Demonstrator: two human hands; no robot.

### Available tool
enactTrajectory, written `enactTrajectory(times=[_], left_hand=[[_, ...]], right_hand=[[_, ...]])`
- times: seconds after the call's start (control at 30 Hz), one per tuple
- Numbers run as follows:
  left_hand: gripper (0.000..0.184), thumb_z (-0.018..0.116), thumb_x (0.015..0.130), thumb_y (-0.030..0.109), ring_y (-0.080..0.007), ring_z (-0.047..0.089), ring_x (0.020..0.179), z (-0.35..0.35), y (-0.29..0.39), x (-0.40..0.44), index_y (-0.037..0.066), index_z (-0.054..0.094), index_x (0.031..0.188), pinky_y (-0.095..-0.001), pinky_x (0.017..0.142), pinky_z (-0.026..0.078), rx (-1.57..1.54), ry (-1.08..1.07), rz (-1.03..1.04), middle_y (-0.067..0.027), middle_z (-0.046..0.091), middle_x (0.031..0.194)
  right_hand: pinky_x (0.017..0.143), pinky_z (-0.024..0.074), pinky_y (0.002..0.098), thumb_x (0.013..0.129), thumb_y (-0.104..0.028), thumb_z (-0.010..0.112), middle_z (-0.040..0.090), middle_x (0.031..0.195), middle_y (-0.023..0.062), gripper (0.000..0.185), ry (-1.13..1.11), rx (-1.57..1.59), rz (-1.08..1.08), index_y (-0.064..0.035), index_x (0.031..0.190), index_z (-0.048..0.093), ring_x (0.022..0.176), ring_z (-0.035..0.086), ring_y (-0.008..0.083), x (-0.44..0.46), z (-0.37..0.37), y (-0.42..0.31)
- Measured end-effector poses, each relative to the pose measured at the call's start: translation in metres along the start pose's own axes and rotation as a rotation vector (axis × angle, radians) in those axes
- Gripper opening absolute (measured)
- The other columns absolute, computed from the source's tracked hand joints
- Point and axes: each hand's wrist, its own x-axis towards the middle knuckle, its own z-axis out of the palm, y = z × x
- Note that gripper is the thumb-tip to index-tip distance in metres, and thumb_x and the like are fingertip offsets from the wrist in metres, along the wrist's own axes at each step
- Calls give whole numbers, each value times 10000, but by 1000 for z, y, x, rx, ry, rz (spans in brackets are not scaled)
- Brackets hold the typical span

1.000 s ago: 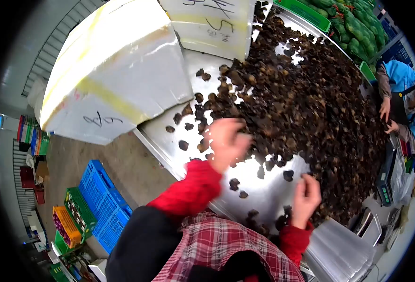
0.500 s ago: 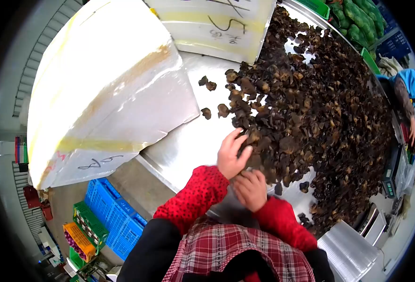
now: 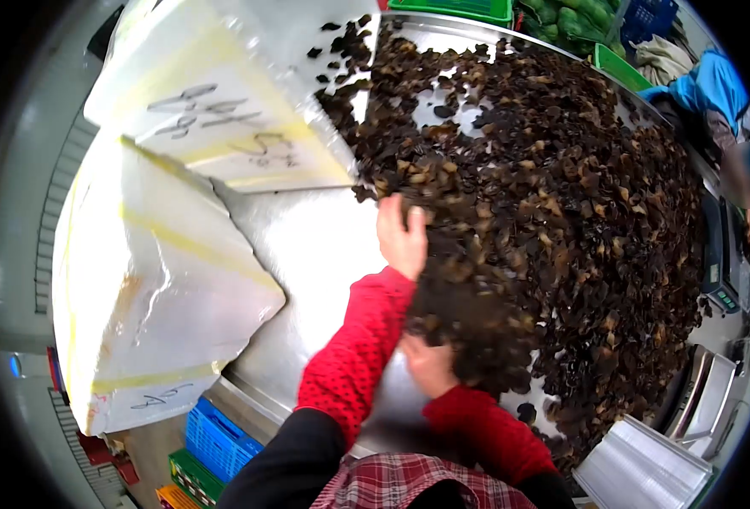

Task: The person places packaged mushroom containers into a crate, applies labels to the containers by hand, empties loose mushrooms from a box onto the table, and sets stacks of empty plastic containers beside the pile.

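Note:
A wide layer of dark brown wood ear mushrooms (image 3: 553, 220) covers much of a shiny metal table (image 3: 307, 246). My left hand (image 3: 402, 237) lies against the left edge of the pile, thumb apart from the stretched fingers, holding nothing. Nearer to my body, my right hand (image 3: 432, 366) touches the lower left side of the same pile. Its fingers are partly smeared by motion and partly against the mushrooms. Between and beside both hands, the mushrooms are blurred. Red dotted sleeves cover my forearms.
White foam boxes (image 3: 171, 297) with yellow tape stand on the left. Blue crates (image 3: 219, 441) sit below them. A scale (image 3: 721, 254) is at the right, near a person in blue (image 3: 714, 89). A ridged metal tray (image 3: 642, 467) lies lower right; a green crate (image 3: 455, 8) is behind.
My view has shifted, so the boxes appear lower and further left. My hands have moved apart, the left one farther forward. Mushrooms along the near edge have been pushed rightward and bunched together.

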Motion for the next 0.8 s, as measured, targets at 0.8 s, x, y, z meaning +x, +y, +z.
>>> enactTrajectory(times=[0.8], left_hand=[[388,757,812,303,-315,644,982,-52,50,-28,6,673,1047,-385,849,520,-222,-337,-155,-162,672,1072]], right_hand=[[1013,444,351,788,-91,763,562,1309,183,624,355,711,161,39,1336,495,1177,562,225,168,-241,0]])
